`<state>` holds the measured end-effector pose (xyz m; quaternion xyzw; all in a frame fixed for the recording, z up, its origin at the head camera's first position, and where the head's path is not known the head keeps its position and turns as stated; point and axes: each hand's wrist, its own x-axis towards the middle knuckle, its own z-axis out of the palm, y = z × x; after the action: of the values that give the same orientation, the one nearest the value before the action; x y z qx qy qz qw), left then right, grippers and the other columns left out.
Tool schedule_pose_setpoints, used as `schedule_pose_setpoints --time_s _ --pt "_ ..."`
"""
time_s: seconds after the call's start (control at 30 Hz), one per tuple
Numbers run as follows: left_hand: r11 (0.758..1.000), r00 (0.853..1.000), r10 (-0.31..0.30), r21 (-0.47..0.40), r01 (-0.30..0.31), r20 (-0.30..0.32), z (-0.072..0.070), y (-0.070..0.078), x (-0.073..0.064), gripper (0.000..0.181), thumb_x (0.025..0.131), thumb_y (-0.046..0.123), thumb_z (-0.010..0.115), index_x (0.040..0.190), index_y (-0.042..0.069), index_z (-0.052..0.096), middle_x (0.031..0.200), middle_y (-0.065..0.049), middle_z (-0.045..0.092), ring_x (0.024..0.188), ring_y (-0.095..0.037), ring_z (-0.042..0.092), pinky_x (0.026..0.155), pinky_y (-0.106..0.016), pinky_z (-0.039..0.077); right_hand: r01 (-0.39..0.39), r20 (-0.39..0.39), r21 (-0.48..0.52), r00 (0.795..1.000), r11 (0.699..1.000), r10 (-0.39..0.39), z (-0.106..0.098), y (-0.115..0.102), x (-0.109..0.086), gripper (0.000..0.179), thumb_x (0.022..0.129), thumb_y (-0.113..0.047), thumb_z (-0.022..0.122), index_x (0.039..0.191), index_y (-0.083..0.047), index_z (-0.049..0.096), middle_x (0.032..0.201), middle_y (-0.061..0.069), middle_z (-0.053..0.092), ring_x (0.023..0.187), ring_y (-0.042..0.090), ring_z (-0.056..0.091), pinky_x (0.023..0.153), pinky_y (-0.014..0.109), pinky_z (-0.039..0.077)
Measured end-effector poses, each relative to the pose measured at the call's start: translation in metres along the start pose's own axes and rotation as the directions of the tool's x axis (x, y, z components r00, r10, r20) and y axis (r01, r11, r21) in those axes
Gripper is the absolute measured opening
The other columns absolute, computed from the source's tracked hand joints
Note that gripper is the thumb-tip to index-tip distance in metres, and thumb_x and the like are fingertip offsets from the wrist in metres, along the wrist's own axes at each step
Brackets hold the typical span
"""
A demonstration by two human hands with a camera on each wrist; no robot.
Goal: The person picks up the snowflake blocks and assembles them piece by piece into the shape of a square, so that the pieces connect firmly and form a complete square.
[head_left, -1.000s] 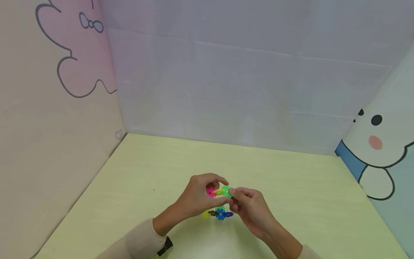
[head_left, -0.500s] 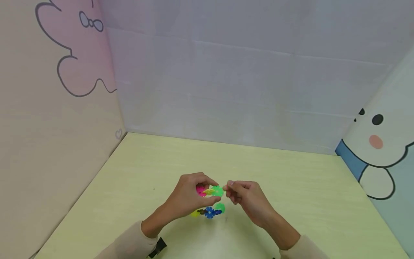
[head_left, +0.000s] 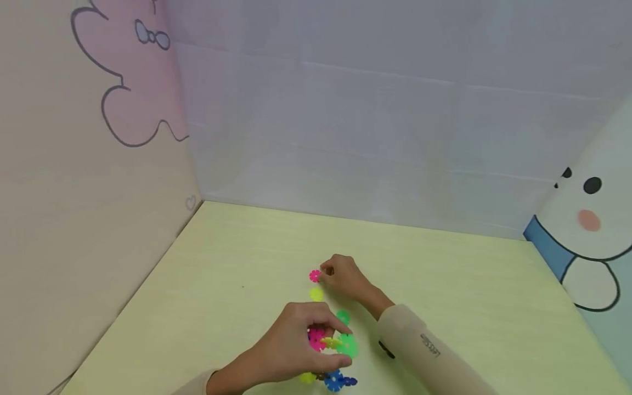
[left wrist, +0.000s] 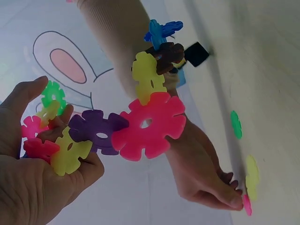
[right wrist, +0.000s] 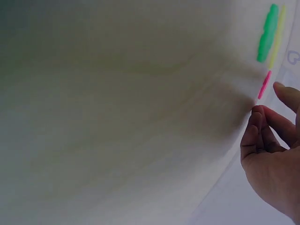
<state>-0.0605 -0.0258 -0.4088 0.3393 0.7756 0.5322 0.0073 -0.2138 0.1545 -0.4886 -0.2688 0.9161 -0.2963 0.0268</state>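
My left hand (head_left: pixel 288 345) grips a chain of interlocked plastic snowflake discs (left wrist: pixel 145 126), with green, yellow, pink, purple, brown and blue pieces. Part of the chain curls inside the hand, between thumb and fingers; its blue end (head_left: pixel 333 381) hangs lower. Farther away on the table, my right hand (head_left: pixel 348 278) is at a loose pink snowflake disc (head_left: pixel 315 276). In the right wrist view, thumb and fingers stand apart beside that pink disc (right wrist: pixel 265 84), not closed round it.
A loose yellow disc (head_left: pixel 316 294) and a loose green disc (head_left: pixel 343 317) lie on the pale table (head_left: pixel 444 307), between the two hands. A cartoon-printed panel (head_left: pixel 99 219) stands at left, another (head_left: pixel 592 236) at right, and a plain white sheet (head_left: pixel 345 109) at the back.
My right hand has left the green end of the chain and moved forward to the loose pink disc. My left hand has come lower and nearer with the chain, uncovering the loose discs.
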Motion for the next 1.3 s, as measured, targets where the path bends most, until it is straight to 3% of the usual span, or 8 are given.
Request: schedule_pose_setpoints --time_s 0.1,0.27,0.43,0.63,0.83,0.97,1.13,1.3 --pt "0.998 0.998 0.064 -0.010 -0.064 0.027 0.007 0.006 -0.002 0.024 0.080 0.023 0.089 0.101 0.022 0.080 0.078 0.008 0.064 0.075 0.010 0.051 0.066 -0.013 0.050 0.012 0.034 -0.047 0.999 0.999 -0.010 0.001 0.004 0.008 0.043 0.092 -0.012 0.074 0.059 -0.016 0.046 0.068 -0.005 0.035 0.069 0.009 0.032 0.062 0.021 0.028" --pt "0.997 0.998 0.051 -0.051 -0.049 0.038 0.006 0.012 -0.005 0.025 0.077 0.019 0.090 0.100 0.021 0.080 0.077 0.008 0.062 0.073 0.010 0.049 0.065 -0.011 0.048 -0.051 0.079 -0.038 0.995 0.998 0.054 -0.003 0.001 0.017 0.013 0.088 -0.015 0.082 0.080 -0.008 0.073 0.078 -0.002 0.064 0.073 0.009 0.051 0.066 0.023 0.044" --pt "0.998 0.998 0.067 0.015 -0.067 0.022 0.003 0.007 -0.001 0.022 0.080 0.025 0.088 0.101 0.023 0.079 0.078 0.010 0.063 0.073 0.010 0.049 0.064 -0.011 0.047 -0.186 0.093 0.082 0.980 0.979 0.178 -0.013 0.000 0.010 0.011 0.086 -0.017 0.083 0.082 -0.010 0.075 0.078 -0.002 0.071 0.070 0.010 0.055 0.063 0.023 0.045" --pt "0.999 0.998 -0.038 -0.020 0.037 -0.054 -0.009 -0.013 0.014 0.024 0.083 0.030 0.087 0.104 0.024 0.078 0.091 0.008 0.070 0.079 0.001 0.060 0.067 -0.021 0.057 -0.210 0.017 0.351 0.976 0.913 0.218 -0.046 -0.008 -0.021 0.012 0.093 -0.019 0.078 0.084 -0.010 0.078 0.082 0.012 0.074 0.073 0.019 0.062 0.061 0.026 0.046" --pt "0.996 0.982 -0.091 -0.004 0.091 -0.164 -0.021 -0.027 0.034 0.026 0.080 0.028 0.090 0.104 0.022 0.079 0.080 0.006 0.060 0.070 -0.006 0.053 0.061 -0.020 0.049 -0.162 -0.122 0.484 0.960 0.860 0.250 -0.087 -0.029 -0.071 0.013 0.096 -0.024 0.075 0.095 -0.012 0.080 0.086 0.012 0.072 0.083 0.025 0.064 0.072 0.030 0.052" --pt "0.993 0.978 -0.114 -0.010 0.114 -0.176 -0.025 -0.028 0.041 0.027 0.080 0.027 0.090 0.104 0.019 0.079 0.080 0.003 0.059 0.070 -0.010 0.054 0.062 -0.020 0.049 -0.075 -0.236 0.487 0.948 0.870 0.213 -0.099 -0.043 -0.101 0.010 0.096 -0.021 0.075 0.094 -0.011 0.078 0.081 0.005 0.070 0.078 0.019 0.065 0.069 0.028 0.053" --pt "0.994 0.983 -0.110 -0.038 0.106 -0.149 -0.024 -0.026 0.047 0.027 0.081 0.027 0.089 0.105 0.017 0.080 0.084 0.001 0.065 0.072 -0.011 0.057 0.064 -0.021 0.052 0.089 -0.334 0.433 0.940 0.897 0.068 -0.096 -0.055 -0.121 0.006 0.096 -0.006 0.071 0.095 -0.010 0.077 0.079 0.001 0.068 0.070 0.012 0.062 0.063 0.027 0.053" --pt "0.993 0.986 -0.108 -0.058 0.102 -0.126 -0.020 -0.024 0.049 0.027 0.082 0.029 0.089 0.106 0.018 0.080 0.086 0.001 0.067 0.072 -0.011 0.058 0.064 -0.021 0.052 0.131 -0.373 0.426 0.927 0.895 0.041 -0.092 -0.059 -0.130 0.011 0.095 -0.002 0.070 0.096 -0.011 0.077 0.077 0.004 0.066 0.067 0.011 0.058 0.056 0.028 0.048"
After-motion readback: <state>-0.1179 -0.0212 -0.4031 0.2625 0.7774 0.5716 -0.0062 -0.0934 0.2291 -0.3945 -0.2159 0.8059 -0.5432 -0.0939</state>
